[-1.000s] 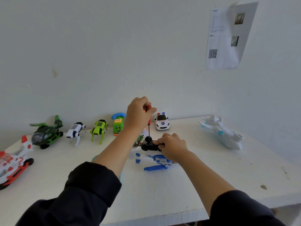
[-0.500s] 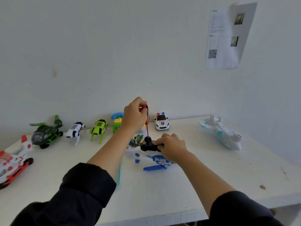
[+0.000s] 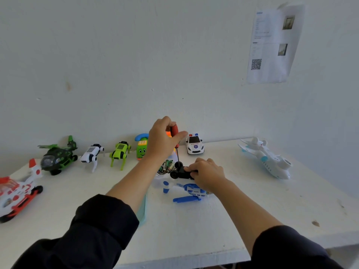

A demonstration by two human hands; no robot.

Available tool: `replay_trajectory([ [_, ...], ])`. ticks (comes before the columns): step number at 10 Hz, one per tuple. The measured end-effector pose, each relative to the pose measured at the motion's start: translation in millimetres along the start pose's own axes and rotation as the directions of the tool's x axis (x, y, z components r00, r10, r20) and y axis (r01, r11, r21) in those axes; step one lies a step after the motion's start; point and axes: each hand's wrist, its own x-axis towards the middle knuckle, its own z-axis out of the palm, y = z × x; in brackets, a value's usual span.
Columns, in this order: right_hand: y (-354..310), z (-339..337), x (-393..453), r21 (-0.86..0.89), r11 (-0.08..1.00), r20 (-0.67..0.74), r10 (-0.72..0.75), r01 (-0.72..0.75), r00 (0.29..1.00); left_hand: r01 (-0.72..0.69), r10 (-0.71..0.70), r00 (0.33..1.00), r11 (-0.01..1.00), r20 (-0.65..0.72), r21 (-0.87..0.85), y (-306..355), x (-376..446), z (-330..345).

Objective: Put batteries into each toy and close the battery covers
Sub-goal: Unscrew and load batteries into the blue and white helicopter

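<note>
A blue and white toy helicopter point(image 3: 191, 192) lies upside down mid-table, its black wheeled underside point(image 3: 179, 172) facing up. My right hand point(image 3: 206, 175) grips that black part from the right. My left hand point(image 3: 165, 138) holds a red-handled screwdriver point(image 3: 174, 133) upright, its thin shaft reaching down to the black underside. A small pile of green batteries point(image 3: 167, 166) lies just left of the shaft.
Along the wall stand a green helicopter point(image 3: 57, 155), a white robot dog point(image 3: 91, 154), a green robot dog point(image 3: 120, 152), a green phone toy point(image 3: 141, 147) and a police car point(image 3: 194, 145). A white plane point(image 3: 266, 159) sits right, a red and white helicopter point(image 3: 16, 188) left.
My left hand has shifted slightly left and turned on the screwdriver handle, thumb now stretched out. My right hand and the helicopter have stayed put.
</note>
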Motion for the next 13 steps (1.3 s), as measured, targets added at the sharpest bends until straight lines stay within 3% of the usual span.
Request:
replay_trajectory([
  [1,-1,0,0,0.003,1.0,0.003,0.001,-0.001,1.0,-0.014,0.014,1.0,0.999,0.0,0.031,3,5,-1],
  [2,0,1,-2,0.008,1.0,-0.003,-0.002,0.002,1.0,0.065,-0.057,0.994,0.995,0.092,-0.079,5,6,0],
  [3,-1,1,-3,0.001,1.0,-0.008,-0.012,0.012,1.0,0.022,-0.022,0.999,1.0,0.03,0.003,6,-1,4],
  [4,-1,1,-2,0.006,1.0,-0.007,-0.012,0.012,1.0,0.04,-0.04,0.999,0.999,0.004,-0.031,9,1,4],
  [5,-2,1,-3,-0.004,1.0,-0.012,-0.016,0.016,1.0,0.168,-0.128,0.973,0.965,0.193,-0.204,10,3,3],
  [7,-8,3,-12,-0.033,0.999,-0.054,-0.008,0.006,0.999,0.167,-0.142,0.966,0.98,0.216,-0.104,-5,-10,-8],
  [9,-18,11,-19,-0.076,0.994,-0.139,0.07,-0.081,0.988,0.08,-0.08,0.997,0.993,0.0,-0.088,-18,-30,-21],
  [13,-22,11,-18,-0.095,0.99,-0.131,0.09,-0.103,0.987,-0.119,0.126,0.987,0.991,-0.098,0.067,-11,-56,-15],
])
